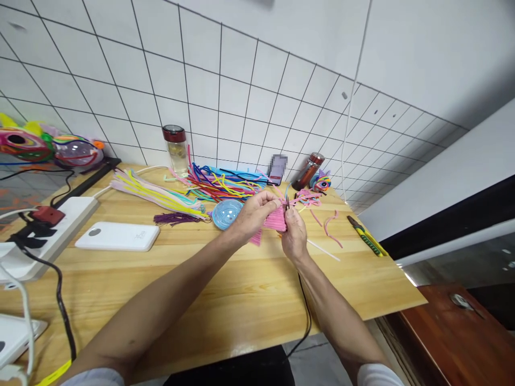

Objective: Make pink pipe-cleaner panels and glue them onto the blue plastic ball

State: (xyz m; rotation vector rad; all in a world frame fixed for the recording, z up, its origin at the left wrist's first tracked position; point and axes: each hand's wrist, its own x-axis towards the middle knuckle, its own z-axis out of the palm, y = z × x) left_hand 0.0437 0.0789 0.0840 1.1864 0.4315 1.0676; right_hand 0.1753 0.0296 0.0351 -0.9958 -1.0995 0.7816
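Note:
Over the middle of the table, my left hand [257, 210] pinches a flat pink piece made of pipe cleaners laid side by side [275, 219]. Its lower corner hangs below my fingers. Close against its right edge, my right hand [295, 230] is closed round a small dark metal tool [287, 205]; the fingers hide most of it, so I cannot tell its exact kind. Loose pink pipe-cleaner ends stick out beyond both hands. Just left of my left hand sits a round, coiled light-blue piece [226, 214].
Bundles of coloured pipe cleaners [229, 182] lie along the back, near a glass bottle [177, 150], a phone [277, 170] and a dark red flask [309, 171]. A yellow-green utility knife [366, 236] lies right. A white power bank [118, 236] and power strip [74, 220] occupy the left.

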